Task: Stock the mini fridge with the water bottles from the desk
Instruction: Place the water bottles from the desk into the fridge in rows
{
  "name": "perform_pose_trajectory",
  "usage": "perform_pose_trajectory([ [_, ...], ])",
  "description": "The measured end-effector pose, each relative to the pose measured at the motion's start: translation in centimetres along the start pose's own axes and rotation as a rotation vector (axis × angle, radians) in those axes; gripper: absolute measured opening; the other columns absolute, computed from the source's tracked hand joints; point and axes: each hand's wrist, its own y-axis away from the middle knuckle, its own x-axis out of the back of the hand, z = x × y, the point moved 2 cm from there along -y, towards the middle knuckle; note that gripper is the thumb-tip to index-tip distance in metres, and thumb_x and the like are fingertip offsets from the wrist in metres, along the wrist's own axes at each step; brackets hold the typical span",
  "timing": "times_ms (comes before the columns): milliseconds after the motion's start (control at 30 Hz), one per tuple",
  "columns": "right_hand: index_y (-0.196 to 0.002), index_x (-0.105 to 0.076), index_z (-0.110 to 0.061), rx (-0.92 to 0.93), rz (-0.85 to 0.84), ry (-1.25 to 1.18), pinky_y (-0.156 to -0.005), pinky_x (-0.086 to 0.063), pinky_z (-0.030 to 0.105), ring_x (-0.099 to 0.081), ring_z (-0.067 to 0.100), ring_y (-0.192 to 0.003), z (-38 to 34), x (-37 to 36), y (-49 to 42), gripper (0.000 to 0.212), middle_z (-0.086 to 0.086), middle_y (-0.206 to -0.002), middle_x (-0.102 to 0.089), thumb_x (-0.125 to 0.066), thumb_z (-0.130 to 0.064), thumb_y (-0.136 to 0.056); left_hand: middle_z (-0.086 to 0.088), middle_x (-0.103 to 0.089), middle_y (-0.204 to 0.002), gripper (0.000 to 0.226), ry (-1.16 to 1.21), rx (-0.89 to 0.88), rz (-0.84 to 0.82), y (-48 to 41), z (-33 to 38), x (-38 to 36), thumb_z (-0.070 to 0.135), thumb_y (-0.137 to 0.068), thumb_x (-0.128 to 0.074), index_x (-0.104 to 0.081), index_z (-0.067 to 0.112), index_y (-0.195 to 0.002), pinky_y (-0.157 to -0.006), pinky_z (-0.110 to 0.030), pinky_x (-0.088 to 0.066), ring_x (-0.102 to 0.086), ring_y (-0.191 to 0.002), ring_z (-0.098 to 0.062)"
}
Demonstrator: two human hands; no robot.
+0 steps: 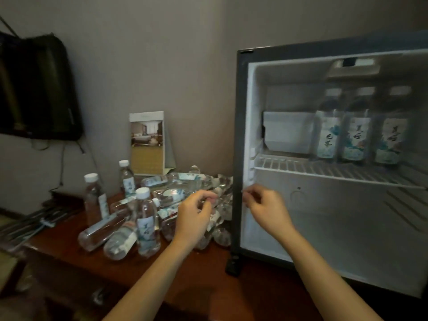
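A pile of clear water bottles [185, 188] with white caps lies on the brown desk [190, 281]; three stand upright at its left, the nearest one [146, 224] in front. The mini fridge [238, 158] stands open on the desk's right. Three labelled bottles [354, 135] stand in a row on its wire shelf [324, 170]. My left hand [195, 214] hovers over the pile, fingers loosely curled, holding nothing. My right hand [264, 206] is at the fridge's left frame, fingers half curled, empty.
A standing card [147, 142] with a room photo leans at the wall behind the bottles. A dark television [37, 86] hangs on the left wall. A white box [287, 130] sits at the back of the fridge shelf. The fridge's lower compartment [335, 223] holds nothing.
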Motion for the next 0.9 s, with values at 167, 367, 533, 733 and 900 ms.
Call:
perform_pose_trajectory([
  [167, -0.1, -0.069, -0.013, 0.08, -0.256, 0.038, -0.067, -0.043, 0.02, -0.062, 0.011, -0.077, -1.4, -7.7, 1.9, 0.016, 0.002, -0.091, -0.071, -0.058, -0.018, -0.09, 0.001, -0.067, -0.093, 0.023, -0.124, 0.103, 0.222, 0.4, -3.8, 7.0, 0.004, -0.091, -0.052, -0.062, 0.025, -0.09, -0.072, -0.034, -0.054, -0.065, -0.084, -0.016],
  [367, -0.112, -0.064, -0.009, -0.029, -0.513, -0.045, -0.079, -0.047, 0.028, -0.064, 0.021, -0.093, -3.0, -14.9, 2.1, 0.024, 0.009, -0.102, -0.069, -0.058, -0.016, -0.09, -0.008, -0.05, -0.124, 0.053, -0.088, 0.418, 0.404, 0.5, -8.8, 11.9, -0.005, -0.084, -0.057, -0.039, 0.014, -0.13, -0.076, -0.032, -0.051, -0.056, -0.098, -0.018],
  [533, -0.137, -0.043, -0.013, -0.146, -0.604, -0.221, -0.086, -0.045, 0.025, -0.057, 0.017, -0.108, -4.2, -19.2, 1.6, 0.058, 0.007, -0.125, -0.059, -0.064, -0.008, -0.083, -0.003, -0.053, -0.119, 0.075, 0.018, 0.63, 0.043, 0.8, -11.4, 11.3, -0.016, -0.074, -0.055, -0.029, 0.014, -0.137, -0.081, -0.034, -0.05, -0.052, -0.112, -0.024],
  [733, -0.146, -0.022, -0.017, -0.272, -0.783, -0.411, -0.08, -0.05, 0.02, -0.05, 0.01, -0.107, -3.7, -21.8, 1.8, 0.083, 0.006, -0.136, -0.05, -0.064, 0.007, -0.079, -0.007, -0.052, -0.12, 0.07, -0.029, 0.686, -0.016, 1.5, -12.3, 11.0, -0.019, -0.074, -0.049, -0.032, 0.01, -0.135, -0.075, -0.024, -0.046, -0.049, -0.1, -0.013],
  [900, -0.144, -0.027, -0.013, -0.31, -0.749, -0.46, -0.079, -0.052, 0.021, -0.057, 0.015, -0.104, -2.1, -22.6, 3.0, 0.08, 0.009, -0.126, -0.056, -0.067, 0.005, -0.077, -0.011, -0.052, -0.127, 0.067, -0.067, 0.714, -0.092, 1.6, -12.9, 11.2, -0.019, -0.073, -0.043, -0.038, 0.012, -0.132, -0.085, -0.038, -0.052, -0.052, -0.114, -0.025],
])
